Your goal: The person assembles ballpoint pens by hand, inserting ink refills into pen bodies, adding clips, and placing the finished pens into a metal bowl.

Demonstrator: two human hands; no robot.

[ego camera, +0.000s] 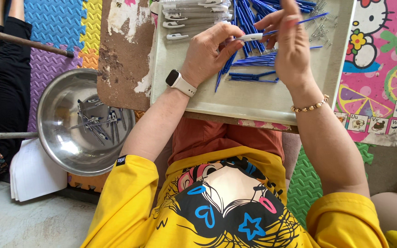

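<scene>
Over the tray [253,98], both hands pinch one pen.
Left hand [207,53] grips the white barrel [250,37]; right hand [290,46] pinches its blue refill [311,19]; loose refills too many to count.

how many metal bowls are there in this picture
1. The metal bowl sits on the foam floor mats beside the person's left arm, next to the worn board under the tray, with finished pens lying inside it. None other shows, though the frame edges may hide more.

The tray [253,98] and its blue refills [253,11] are cut off by the top edge.
</scene>
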